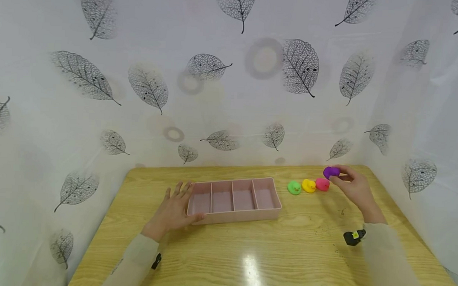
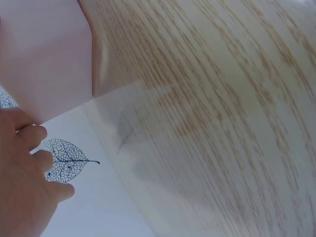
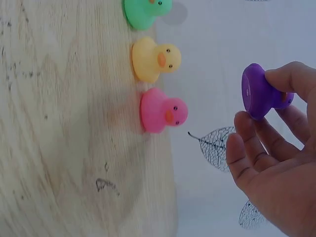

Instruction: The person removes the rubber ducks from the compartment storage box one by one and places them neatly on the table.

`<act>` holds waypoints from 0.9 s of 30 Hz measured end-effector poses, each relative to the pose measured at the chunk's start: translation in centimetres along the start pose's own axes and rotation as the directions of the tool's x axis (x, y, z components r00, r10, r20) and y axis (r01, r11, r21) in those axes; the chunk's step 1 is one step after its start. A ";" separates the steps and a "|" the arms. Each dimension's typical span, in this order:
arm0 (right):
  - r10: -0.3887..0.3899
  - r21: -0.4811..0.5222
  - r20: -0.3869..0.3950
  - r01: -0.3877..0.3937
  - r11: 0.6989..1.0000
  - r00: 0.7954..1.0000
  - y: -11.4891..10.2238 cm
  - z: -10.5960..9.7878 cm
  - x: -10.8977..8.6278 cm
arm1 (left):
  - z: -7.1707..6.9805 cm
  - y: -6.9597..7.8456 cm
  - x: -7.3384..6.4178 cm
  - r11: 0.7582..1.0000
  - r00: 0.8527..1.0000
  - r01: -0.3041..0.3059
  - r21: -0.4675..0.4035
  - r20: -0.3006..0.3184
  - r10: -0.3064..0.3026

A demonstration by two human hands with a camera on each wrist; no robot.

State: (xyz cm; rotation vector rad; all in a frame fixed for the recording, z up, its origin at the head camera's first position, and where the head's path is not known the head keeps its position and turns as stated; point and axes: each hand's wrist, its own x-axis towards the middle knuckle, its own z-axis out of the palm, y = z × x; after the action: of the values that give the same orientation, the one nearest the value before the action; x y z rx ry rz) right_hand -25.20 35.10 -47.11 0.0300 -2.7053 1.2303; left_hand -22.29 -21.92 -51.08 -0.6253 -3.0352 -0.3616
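Observation:
My right hand (image 1: 353, 187) pinches a purple rubber duck (image 3: 260, 93) between thumb and fingers, raised off the table near its back right. Below and left of it a pink duck (image 1: 322, 184), a yellow duck (image 1: 309, 185) and a green duck (image 1: 294, 187) stand in a row on the table. A pale pink tray (image 1: 233, 216) with several compartments sits left of the ducks, and its compartments hold nothing. Spread over the tray's left end is my left hand (image 1: 174, 211), thumb at the front wall and fingers at the back corner. The left wrist view shows the tray's end wall (image 2: 54, 59).
A wooden table (image 1: 216, 253) bears everything. White curtains (image 1: 231, 96) with a leaf print hang close behind it and at both sides. Dark marks (image 3: 106, 185) show on the tabletop at the right.

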 end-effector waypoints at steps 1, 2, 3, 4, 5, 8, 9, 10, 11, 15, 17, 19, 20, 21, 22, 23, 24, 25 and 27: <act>0.001 0.000 -0.003 -0.001 1.000 1.000 0.3 -0.1 0.0 | 0.0 0.0 0.0 1.000 1.000 0.002 -0.002 0.000 -0.002; 0.005 -0.004 -0.005 -0.005 1.000 1.000 0.5 -0.2 0.0 | 0.0 0.0 0.0 1.000 1.000 0.002 -0.004 0.001 -0.002; 0.010 -0.008 -0.006 -0.010 1.000 1.000 0.7 -0.4 0.0 | 0.0 0.0 0.0 1.000 1.000 0.003 -0.005 0.001 -0.003; 0.014 -0.013 -0.006 -0.014 1.000 1.000 0.9 -0.5 0.0 | 0.0 0.0 0.0 1.000 1.000 0.003 -0.008 0.001 -0.003; 0.024 -0.017 -0.005 -0.024 1.000 1.000 1.2 -0.6 0.0 | 0.0 0.0 0.0 1.000 1.000 0.004 -0.011 0.000 -0.004; 0.033 -0.023 0.001 -0.033 0.999 0.999 1.9 -0.8 0.1 | -0.1 0.1 -0.1 1.000 1.000 0.007 -0.016 0.000 -0.007; 0.036 -0.023 0.002 -0.036 0.999 0.999 2.2 -0.9 0.1 | -0.1 0.1 -0.1 1.000 1.000 0.008 -0.018 0.000 -0.008; 0.036 -0.024 0.004 -0.036 0.999 0.999 2.5 -1.0 0.2 | -0.1 0.1 -0.1 1.000 1.000 0.008 -0.020 0.000 -0.008; 0.036 -0.025 0.004 -0.036 0.999 0.999 2.8 -1.0 0.3 | -0.1 0.1 -0.1 1.000 1.000 0.009 -0.020 0.000 -0.009; 0.039 -0.039 0.005 -0.038 0.998 0.999 4.0 -1.2 0.6 | -0.1 0.0 -0.1 1.000 1.000 0.007 -0.018 0.000 -0.007; 0.039 -0.048 0.006 -0.038 0.998 0.999 4.5 -1.3 0.8 | 0.0 0.0 -0.1 1.000 1.000 0.006 -0.013 0.001 -0.006; 0.036 -0.060 0.005 -0.036 0.998 0.999 5.0 -1.3 1.0 | 0.0 -0.1 -0.1 1.000 1.000 0.004 -0.011 0.002 -0.004; 0.031 -0.068 0.003 -0.031 0.997 1.000 5.2 -1.3 1.1 | 0.1 -0.1 0.0 1.000 1.000 0.004 -0.009 0.003 -0.004; 0.029 -0.075 0.001 -0.029 0.997 1.000 5.4 -1.3 1.3 | 0.1 -0.1 0.0 1.000 1.000 0.005 -0.009 0.003 -0.005; 0.025 -0.082 -0.003 -0.025 0.996 1.000 5.5 -1.3 1.4 | 0.1 -0.1 0.0 1.000 1.000 0.005 -0.008 0.005 -0.005; 0.021 -0.089 -0.007 -0.022 0.996 1.000 5.7 -1.2 1.5 | 0.1 -0.2 0.0 1.000 1.000 0.005 -0.008 0.006 -0.005; 0.017 -0.095 -0.010 -0.018 0.995 1.000 5.8 -1.2 1.5 | 0.1 -0.2 0.0 1.000 1.000 0.004 -0.008 0.006 -0.004; 0.013 -0.100 -0.013 -0.014 0.995 1.000 5.9 -1.2 1.6 | 0.1 -0.2 0.0 1.000 1.000 0.005 -0.008 0.007 -0.005; 0.014 -0.108 -0.013 -0.015 0.994 1.000 6.1 -1.1 1.6 | 0.0 -0.1 -0.1 1.000 1.000 0.003 -0.011 0.007 -0.003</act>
State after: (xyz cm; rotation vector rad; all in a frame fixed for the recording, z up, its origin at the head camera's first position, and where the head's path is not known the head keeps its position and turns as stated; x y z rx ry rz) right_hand -27.20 39.98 -50.68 -0.0110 -2.7614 1.0821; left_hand -22.28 -22.05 -51.09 -0.6237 -3.0430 -0.3776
